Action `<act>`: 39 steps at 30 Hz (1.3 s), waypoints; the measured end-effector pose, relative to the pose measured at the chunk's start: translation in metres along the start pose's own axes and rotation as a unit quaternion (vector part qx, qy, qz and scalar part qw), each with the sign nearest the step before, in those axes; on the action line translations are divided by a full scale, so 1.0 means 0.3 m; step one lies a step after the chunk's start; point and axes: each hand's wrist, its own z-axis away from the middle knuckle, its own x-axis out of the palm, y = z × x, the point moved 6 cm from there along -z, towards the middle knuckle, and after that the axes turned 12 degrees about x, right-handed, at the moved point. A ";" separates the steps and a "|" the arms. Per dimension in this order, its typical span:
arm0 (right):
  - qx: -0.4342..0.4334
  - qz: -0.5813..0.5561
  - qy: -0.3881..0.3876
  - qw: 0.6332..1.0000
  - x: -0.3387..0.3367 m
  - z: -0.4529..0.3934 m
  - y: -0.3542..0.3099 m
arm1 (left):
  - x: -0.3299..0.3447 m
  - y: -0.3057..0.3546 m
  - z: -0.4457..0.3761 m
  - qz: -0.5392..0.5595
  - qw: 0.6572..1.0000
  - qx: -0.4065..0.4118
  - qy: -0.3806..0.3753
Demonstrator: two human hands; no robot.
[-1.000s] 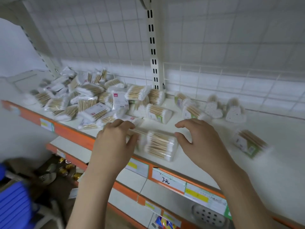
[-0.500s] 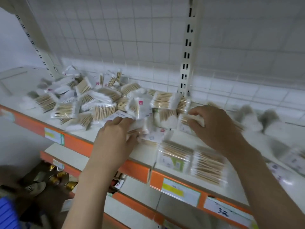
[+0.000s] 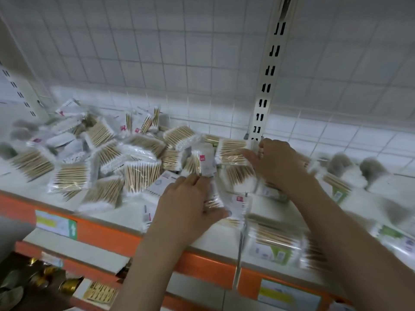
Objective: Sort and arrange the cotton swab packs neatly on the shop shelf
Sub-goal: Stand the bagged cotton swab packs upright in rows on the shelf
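A loose heap of cotton swab packs [image 3: 94, 162], clear bags of wooden-stick swabs, covers the left half of the white shelf [image 3: 27, 187]. My left hand [image 3: 188, 203] lies on a flat swab pack [image 3: 235, 205] near the shelf's front edge, its thumb over the pack. My right hand [image 3: 276, 162] reaches to the back by the slotted upright and grips a swab pack [image 3: 231, 151] between thumb and curled fingers. Two green-labelled swab packs [image 3: 276, 245] lie side by side at the front right, blurred.
A slotted white upright [image 3: 267, 81] rises behind my right hand, in front of a wire-grid back panel [image 3: 157, 52]. The shelf front is an orange rail [image 3: 101, 230] with price labels. Blurred packs and grey-topped items [image 3: 341, 162] sit at the right. Lower shelves hold gold items [image 3: 69, 286].
The view swung left and closer to the heap. My right hand went from the front of the shelf to the back by the upright and closed on a pack. My left hand settled on a flat pack.
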 end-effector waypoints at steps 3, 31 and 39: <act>0.030 0.012 -0.046 0.998 0.030 -0.014 -0.004 | 0.015 -0.001 -0.006 -0.012 1.000 0.016 -0.002; -0.024 -0.198 0.140 0.970 -0.563 0.301 0.655 | -0.080 0.741 -0.183 0.098 0.962 0.070 0.244; 0.017 -0.158 0.138 0.978 -0.601 0.459 1.034 | 0.108 1.089 -0.209 0.161 0.963 0.084 0.201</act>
